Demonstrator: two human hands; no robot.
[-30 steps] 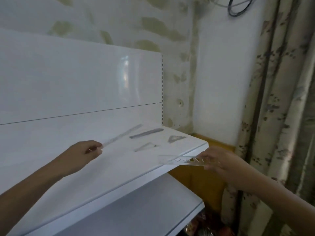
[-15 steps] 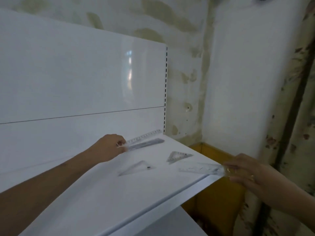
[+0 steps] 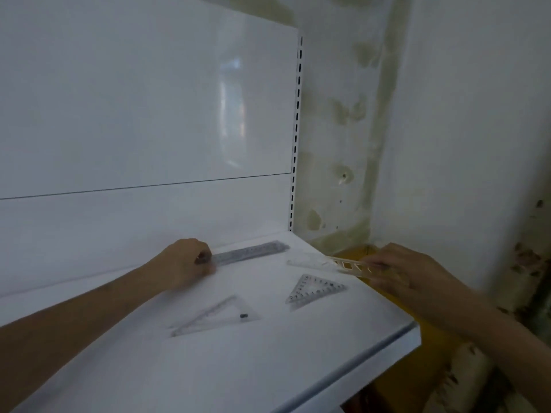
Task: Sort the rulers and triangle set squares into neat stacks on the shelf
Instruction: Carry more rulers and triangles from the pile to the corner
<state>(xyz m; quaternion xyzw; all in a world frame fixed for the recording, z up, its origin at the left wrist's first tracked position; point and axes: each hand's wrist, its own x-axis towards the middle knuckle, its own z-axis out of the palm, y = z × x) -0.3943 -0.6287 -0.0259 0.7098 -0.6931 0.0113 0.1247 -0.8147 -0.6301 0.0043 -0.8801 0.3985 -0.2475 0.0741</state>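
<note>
- The clear plastic pieces were faint against the white shelf (image 3: 298, 368); motion blur softened most edges, and printed scales could not be read.
- The left hand (image 3: 185, 263) lay at the back of the shelf, its fingers curled in a clenched grip on the near end of a long grey-looking straight ruler (image 3: 253, 251), which lay flat along the rear of the shelf, close to the back panel (image 3: 134, 114). Whether one ruler or several lay stacked there could not be told.
- The right hand (image 3: 408, 269) reached in from the right edge of the shelf, its grip pinching a transparent stencil ruler (image 3: 348, 265) with square cut-outs; the held end was hidden by the fingers, and the far end blurred over the shelf's right rear corner. Whether it touched the shelf was unclear.
- A small clear set square (image 3: 316, 289), triangular with dark scale marks along its edges, lay flat near the right side of the shelf.
- A longer, slimmer set square (image 3: 214, 318), nearly invisible except for its outline and a small dark spot, lay flat near the middle.
- Both forearms were cut off by the frame edges.
- The back panel was glossy white metal with a slotted upright (image 3: 296, 129); the wall (image 3: 357, 114) beyond showed stained, patchy paint.
</note>
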